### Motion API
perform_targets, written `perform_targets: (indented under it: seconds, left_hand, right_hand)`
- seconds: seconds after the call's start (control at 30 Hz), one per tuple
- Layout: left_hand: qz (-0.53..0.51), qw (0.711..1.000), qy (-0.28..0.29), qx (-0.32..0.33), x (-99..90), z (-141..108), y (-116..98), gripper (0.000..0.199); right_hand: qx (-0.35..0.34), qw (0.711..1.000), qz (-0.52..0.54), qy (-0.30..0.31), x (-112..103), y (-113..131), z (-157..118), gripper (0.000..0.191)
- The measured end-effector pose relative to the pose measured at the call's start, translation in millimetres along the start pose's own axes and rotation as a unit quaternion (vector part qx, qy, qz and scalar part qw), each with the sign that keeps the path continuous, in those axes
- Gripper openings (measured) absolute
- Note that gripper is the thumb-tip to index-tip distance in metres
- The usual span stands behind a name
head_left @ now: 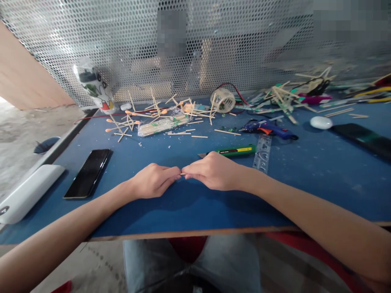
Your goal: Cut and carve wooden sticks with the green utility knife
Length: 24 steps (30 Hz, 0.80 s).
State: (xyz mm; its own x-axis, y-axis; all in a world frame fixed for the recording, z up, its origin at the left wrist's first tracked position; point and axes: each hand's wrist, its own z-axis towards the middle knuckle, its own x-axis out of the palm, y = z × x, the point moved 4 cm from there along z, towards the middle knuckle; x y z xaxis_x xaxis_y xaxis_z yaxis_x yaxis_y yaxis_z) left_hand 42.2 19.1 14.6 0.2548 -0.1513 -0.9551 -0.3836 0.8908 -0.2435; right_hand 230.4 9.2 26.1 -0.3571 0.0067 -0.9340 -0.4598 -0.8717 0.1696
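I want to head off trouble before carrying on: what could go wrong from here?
The green cutter lies with its blade exposed beside the right hand, so a careless move might cut it. The pale stick, pinched between the fingers of that hand and the left hand, looks thin and could snap.

A: Looks like what kind of place?
B: Most like a small craft workshop.
A: Shown by what?
B: By a blue worktop [220, 211] strewn with thin wooden sticks [227, 132], with a blue glue gun [276, 130], a green utility knife [240, 151] and a clear ruler [262, 154] lying close together.
A: And around that?
B: Backed by a perforated metal screen [131, 44], edged on the left by rough grey floor [26, 126]. Seems more a making corner than a living room.
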Motion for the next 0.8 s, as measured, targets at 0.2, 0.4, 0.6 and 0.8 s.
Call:
perform_targets:
  seconds: [0.2, 0.4, 0.6, 0.8]
  left_hand:
    - [-0.040, 0.999, -0.007, 0.027, -2.4, 0.0, 0.3, 0.027]
    - [-0.063, 0.997, -0.008, 0.035, -1.9, 0.8, -2.2, 0.026]
    - [-0.070, 0.997, -0.009, 0.043, -1.8, 0.3, -5.8, 0.025]
    - [-0.021, 0.998, -0.017, 0.052, -3.1, -2.5, -6.7, 0.026]
  right_hand:
    - [-0.017, 0.998, 0.062, -0.003, -2.1, 2.6, -0.5, 0.030]
    - [-0.038, 0.996, 0.078, 0.001, -4.2, 3.0, -1.7, 0.030]
    - [-0.045, 0.994, 0.099, 0.004, -7.6, 4.8, -1.4, 0.031]
    - [-0.031, 0.998, 0.054, -0.006, -3.1, 2.9, -1.6, 0.036]
